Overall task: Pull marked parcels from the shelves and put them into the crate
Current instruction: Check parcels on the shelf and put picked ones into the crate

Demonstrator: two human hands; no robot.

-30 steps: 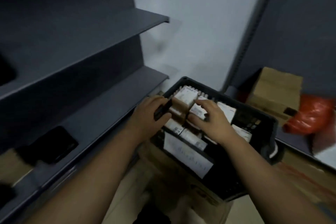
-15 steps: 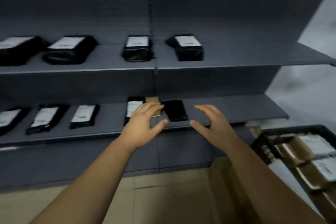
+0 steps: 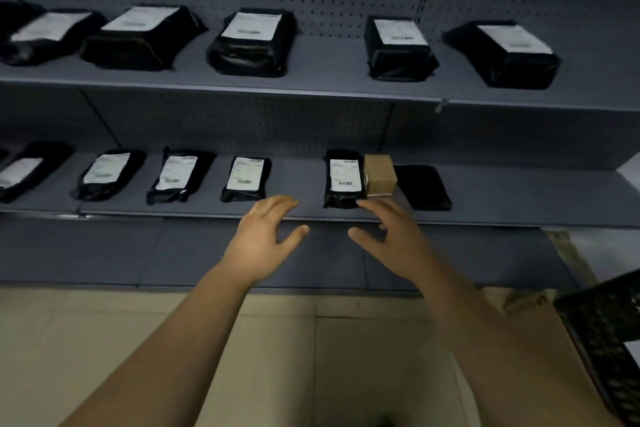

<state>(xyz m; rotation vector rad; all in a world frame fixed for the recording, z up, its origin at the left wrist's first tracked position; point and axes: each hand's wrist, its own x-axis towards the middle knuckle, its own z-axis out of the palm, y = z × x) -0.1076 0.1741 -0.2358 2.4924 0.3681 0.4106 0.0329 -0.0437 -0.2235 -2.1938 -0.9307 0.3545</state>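
A person is facing dark grey metal shelves with a pegboard back, both bare forearms reaching forward from the bottom of the view. The left hand (image 3: pixel 263 236) is hovering in front of the lower shelf (image 3: pixel 519 198) edge, fingers spread and empty. The right hand (image 3: pixel 391 236) is hovering beside it, also spread wide and holding nothing, its fingertips lying just below a black labelled parcel (image 3: pixel 343 180) near the front of that shelf; whether they are touching it cannot be told. This parcel is lying flat with a white barcode label facing up. A small brown cardboard box (image 3: pixel 380 175) is sitting just beside it on the right, and a flat black parcel without a visible label (image 3: pixel 422 187) is lying next to the box. To the left, four more black parcels with white labels are resting in a row on the same shelf, the nearest one (image 3: pixel 246 178) well apart from the hands. The upper shelf (image 3: pixel 318 80) is carrying five bulkier black parcels, each with a white label on top. The black plastic crate (image 3: pixel 602 329) is showing at the lower right corner, sitting on a brown cardboard carton (image 3: pixel 526 322), with a pale tiled floor (image 3: pixel 86 340) below the arms.
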